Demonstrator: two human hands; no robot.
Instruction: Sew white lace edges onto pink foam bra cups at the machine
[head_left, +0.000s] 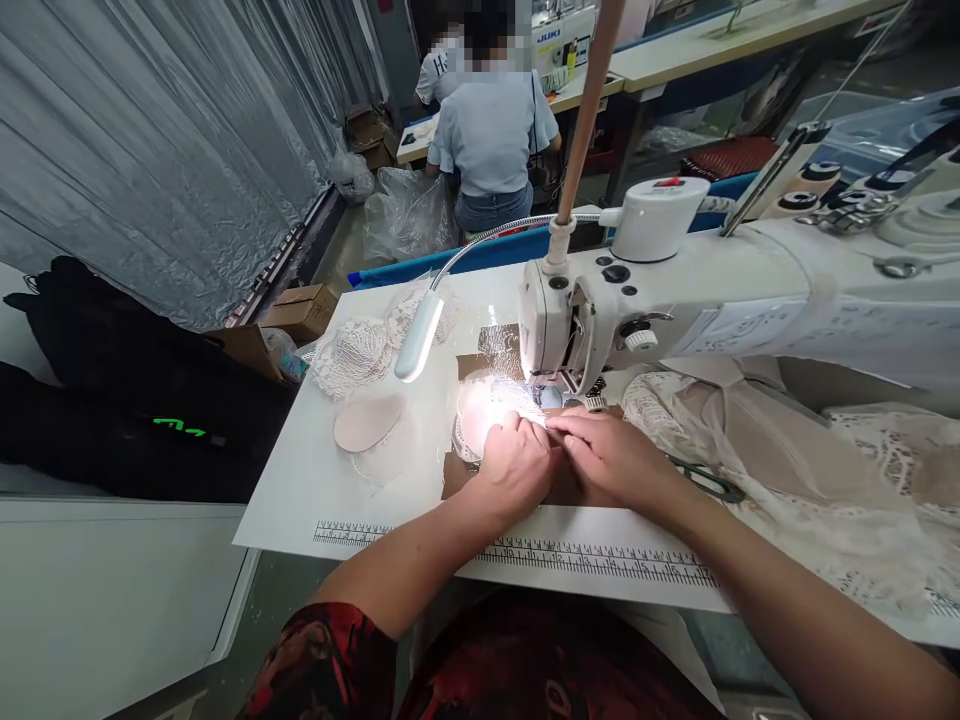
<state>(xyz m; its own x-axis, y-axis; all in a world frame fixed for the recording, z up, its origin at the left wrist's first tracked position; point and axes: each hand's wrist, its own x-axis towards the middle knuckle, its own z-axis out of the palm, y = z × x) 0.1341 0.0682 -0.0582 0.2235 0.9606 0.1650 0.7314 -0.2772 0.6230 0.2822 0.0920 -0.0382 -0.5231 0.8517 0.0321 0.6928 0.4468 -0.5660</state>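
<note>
Under the needle end of a white sewing machine (551, 320) lies a lace bra cup (474, 415), pale pink inside with a white lace edge, brightly lit. My left hand (519, 460) has its fingers curled down on the lace right in front of the presser foot. Close against it, my right hand (600, 450) pinches the cup's edge at the right of the needle. The fingertips almost meet, and the fabric between them is partly hidden. A brown patch (454, 478) of the table surface shows beneath the work.
A lamp head (420, 335) hangs over the table's left part, above lace pieces (352, 350) and a pale pink pad (369, 422). Green-handled scissors (709, 482) and piled lace garments (757, 440) lie at right. A printed ruler (585, 557) runs along the front edge. A person (491, 135) sits beyond.
</note>
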